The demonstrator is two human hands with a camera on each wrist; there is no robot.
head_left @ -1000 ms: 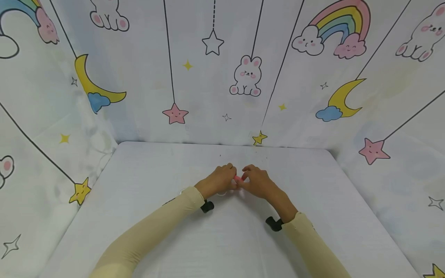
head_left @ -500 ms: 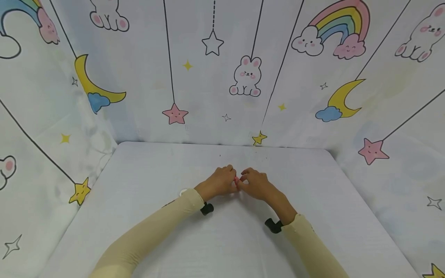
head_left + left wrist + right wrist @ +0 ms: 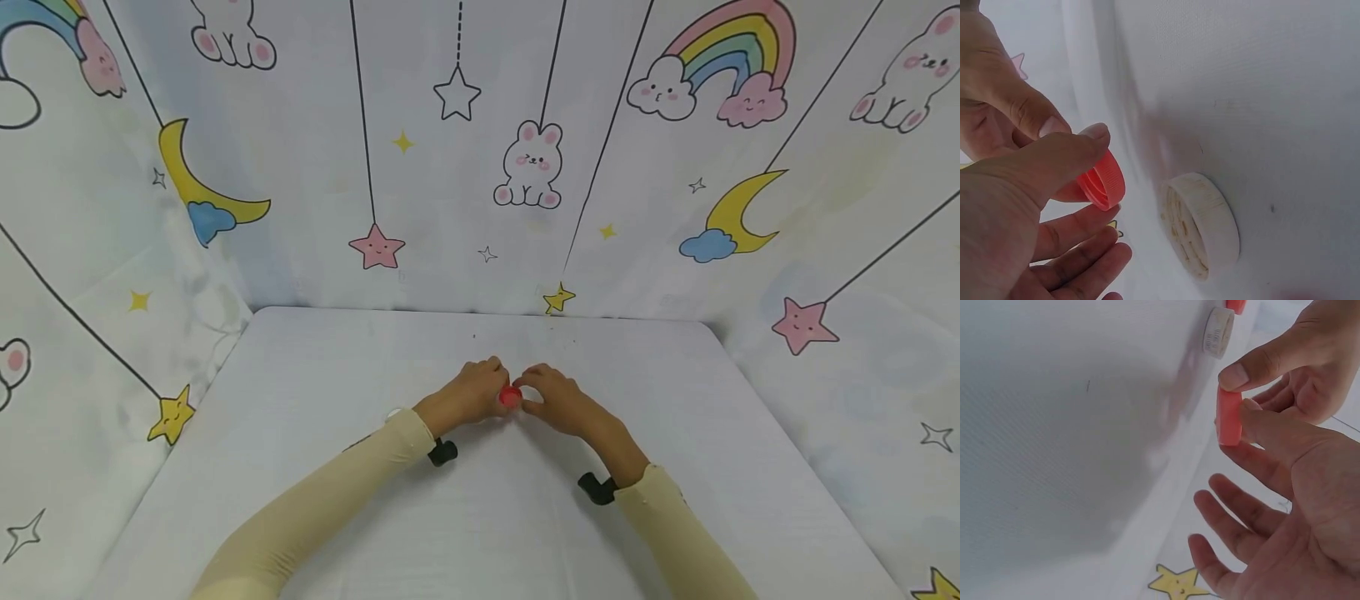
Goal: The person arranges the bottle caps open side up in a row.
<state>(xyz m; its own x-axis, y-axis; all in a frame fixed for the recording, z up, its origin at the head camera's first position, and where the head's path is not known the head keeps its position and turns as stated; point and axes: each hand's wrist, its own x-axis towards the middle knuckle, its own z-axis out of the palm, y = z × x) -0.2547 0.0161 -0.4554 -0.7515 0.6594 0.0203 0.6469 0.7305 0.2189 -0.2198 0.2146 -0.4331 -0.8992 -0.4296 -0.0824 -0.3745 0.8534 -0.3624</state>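
Note:
A red bottle cap [image 3: 511, 397] with a ridged side is held up between the two hands above the table. My left hand [image 3: 471, 392] pinches it, thumb on its rim, while the other fingers stand loosely apart in the left wrist view. From the other side my right hand [image 3: 557, 400] holds the cap's edge with thumb and index finger, its remaining fingers spread in the right wrist view. The hollow inside of the red cap [image 3: 1109, 181] faces the left wrist camera. Close by, a white cap [image 3: 1216, 231] with brownish stains inside stands on the table.
In the right wrist view a white cap [image 3: 1217, 334] with printed marks stands beside another red piece [image 3: 1235, 305] cut off by the frame. Part of a white round thing [image 3: 393, 414] shows behind the left sleeve. A printed cloth wall [image 3: 315, 167] borders the white table [image 3: 480, 517].
The red cap has turned so that its round face shows to the head camera, where before only a narrow edge showed. Both hands have shifted slightly.

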